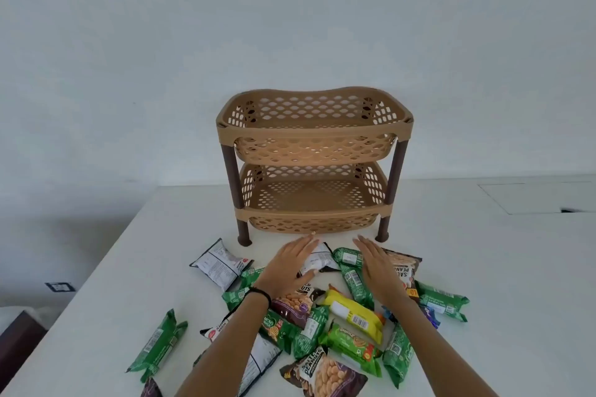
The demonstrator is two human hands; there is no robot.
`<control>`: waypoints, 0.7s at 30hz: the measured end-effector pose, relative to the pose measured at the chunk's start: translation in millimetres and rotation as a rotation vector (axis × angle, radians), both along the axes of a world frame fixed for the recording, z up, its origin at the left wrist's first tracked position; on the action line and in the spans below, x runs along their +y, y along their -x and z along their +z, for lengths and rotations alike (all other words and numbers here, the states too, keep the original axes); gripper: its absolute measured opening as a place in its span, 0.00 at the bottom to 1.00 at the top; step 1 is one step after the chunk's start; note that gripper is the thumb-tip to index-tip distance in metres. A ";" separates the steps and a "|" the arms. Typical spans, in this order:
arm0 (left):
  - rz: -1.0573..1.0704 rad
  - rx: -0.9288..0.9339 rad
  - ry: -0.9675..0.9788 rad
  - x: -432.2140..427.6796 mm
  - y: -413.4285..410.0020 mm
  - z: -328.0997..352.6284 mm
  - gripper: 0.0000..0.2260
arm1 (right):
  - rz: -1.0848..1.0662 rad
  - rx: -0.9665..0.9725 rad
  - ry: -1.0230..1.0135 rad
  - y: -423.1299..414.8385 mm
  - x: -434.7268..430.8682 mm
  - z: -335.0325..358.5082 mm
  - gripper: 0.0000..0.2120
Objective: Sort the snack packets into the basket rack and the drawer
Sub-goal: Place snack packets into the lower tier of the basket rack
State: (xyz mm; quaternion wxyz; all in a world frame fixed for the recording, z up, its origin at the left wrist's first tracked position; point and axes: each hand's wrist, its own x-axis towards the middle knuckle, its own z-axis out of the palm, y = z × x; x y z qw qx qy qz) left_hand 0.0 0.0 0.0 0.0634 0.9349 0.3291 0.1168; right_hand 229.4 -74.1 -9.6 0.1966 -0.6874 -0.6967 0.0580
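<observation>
Tan two-tier lattice basket rack [309, 134] with brown legs. Green, yellow and white snack packets [354, 316] heaped on counter [500, 267] under left hand [287, 264] and right hand [377, 266], each grip spread flat.

The left hand [288, 263] rests flat on a white packet [320, 258], the right hand [375, 264] over a green packet [351, 272], among packets [353, 316] scattered on the desk [483, 267] before the rack [314, 129].

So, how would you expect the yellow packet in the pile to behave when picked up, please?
The yellow packet looks puffed and creased, so probably light and soft rather than stiff. Its glossy film may slip in a loose grip. It overlaps a green packet, which lifting could shift.
</observation>
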 end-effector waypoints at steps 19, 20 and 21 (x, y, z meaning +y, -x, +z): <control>0.105 0.396 0.098 32.7 -44.2 -23.4 0.31 | -0.036 0.046 0.178 -5.5 30.4 -16.7 0.26; 0.110 0.387 0.075 32.9 -43.5 -24.8 0.30 | -0.040 0.039 0.184 -5.2 31.2 -17.3 0.26; 0.111 0.375 0.051 33.3 -42.6 -26.8 0.30 | -0.045 0.034 0.193 -5.1 31.7 -18.1 0.26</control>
